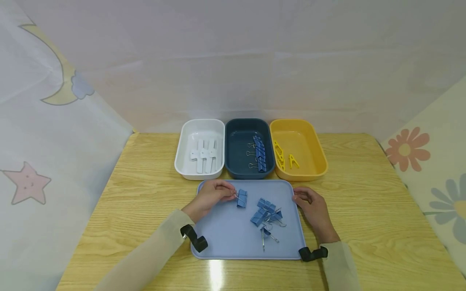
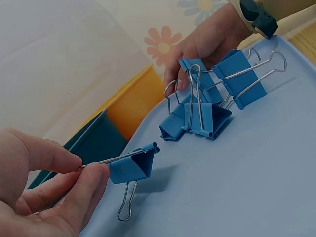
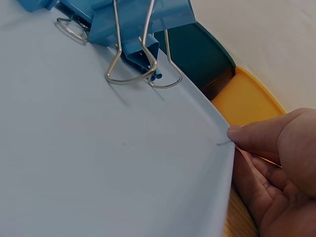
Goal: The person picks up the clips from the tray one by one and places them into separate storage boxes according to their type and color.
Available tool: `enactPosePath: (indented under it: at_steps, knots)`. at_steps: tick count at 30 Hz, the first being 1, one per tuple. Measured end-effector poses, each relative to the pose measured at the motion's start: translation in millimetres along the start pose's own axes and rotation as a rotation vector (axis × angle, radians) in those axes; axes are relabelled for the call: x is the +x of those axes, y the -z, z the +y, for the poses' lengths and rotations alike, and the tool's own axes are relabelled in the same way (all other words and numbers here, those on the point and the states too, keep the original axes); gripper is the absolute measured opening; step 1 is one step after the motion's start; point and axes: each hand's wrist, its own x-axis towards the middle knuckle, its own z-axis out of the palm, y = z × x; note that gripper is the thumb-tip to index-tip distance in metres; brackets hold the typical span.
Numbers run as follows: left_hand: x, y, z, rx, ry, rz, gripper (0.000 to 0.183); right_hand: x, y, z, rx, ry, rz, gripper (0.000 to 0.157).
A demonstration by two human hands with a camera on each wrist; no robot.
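Observation:
Between thumb and fingers, my left hand pinches one wire handle of a blue binder clip over the left part of the light blue tray. The clip's other handle points down toward the tray in the left wrist view. My right hand grips the tray's right rim near its far corner, thumb on the edge and fingers below in the right wrist view. Several more blue binder clips lie in a loose pile right of the tray's middle, one of them nearer its front.
Behind the tray stand three bins side by side: a white bin with white clips, a dark blue bin with a row of blue binder clips, and a yellow bin with yellow clips. All rest on a wooden table.

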Motion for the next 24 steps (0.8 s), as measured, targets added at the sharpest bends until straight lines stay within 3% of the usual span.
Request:
enactPosePath:
  at_steps: [24]
  knots:
    - [-5.2, 7.5, 26.0, -0.043, -0.045, -0.074, 0.032, 0, 1.2, 0, 0.007, 0.027, 0.001, 0.029]
